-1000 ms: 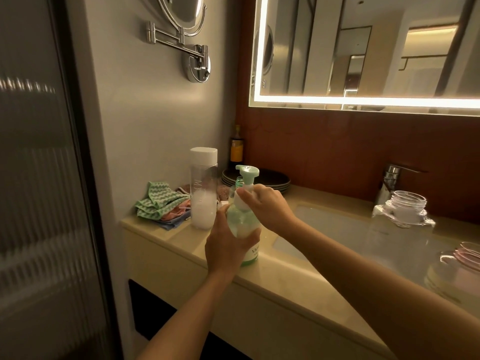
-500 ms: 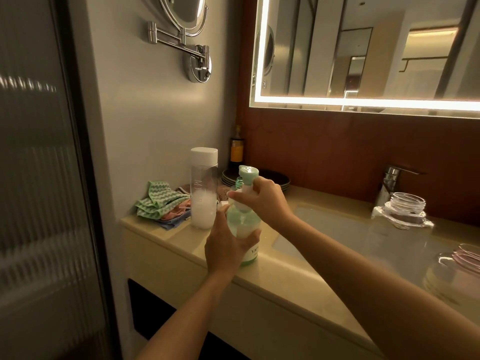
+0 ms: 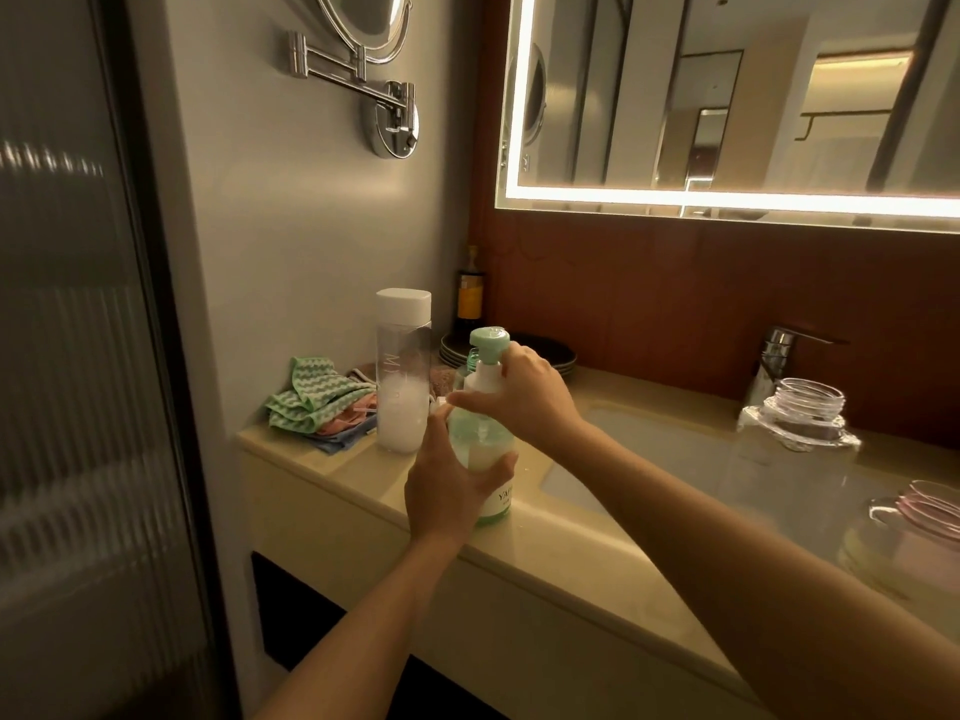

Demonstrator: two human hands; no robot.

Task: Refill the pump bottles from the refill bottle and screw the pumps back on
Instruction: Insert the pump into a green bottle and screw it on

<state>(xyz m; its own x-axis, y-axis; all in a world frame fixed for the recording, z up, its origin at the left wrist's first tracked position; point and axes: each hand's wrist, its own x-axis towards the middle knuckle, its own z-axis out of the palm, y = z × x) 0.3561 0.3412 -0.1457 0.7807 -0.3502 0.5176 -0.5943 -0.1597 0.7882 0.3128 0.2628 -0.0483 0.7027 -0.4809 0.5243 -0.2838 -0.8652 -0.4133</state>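
Note:
A green pump bottle stands upright on the beige counter, partly filled with pale liquid. My left hand grips its body from the near side. My right hand holds the white collar of the green pump on top of the bottle, fingers curled round it. A tall clear bottle with a white cap, about a third full of white liquid, stands just left of the pump bottle. Behind the pump a second small green bottle shows in part.
Folded cloths lie at the counter's left end by the wall. Dark plates and a dark bottle sit in the back corner. The sink basin, tap, and glass jars lie to the right.
My right hand has turned on the pump collar, the wrist rolling a little; the pump head has swung round. My left hand and the bottle have stayed in place.

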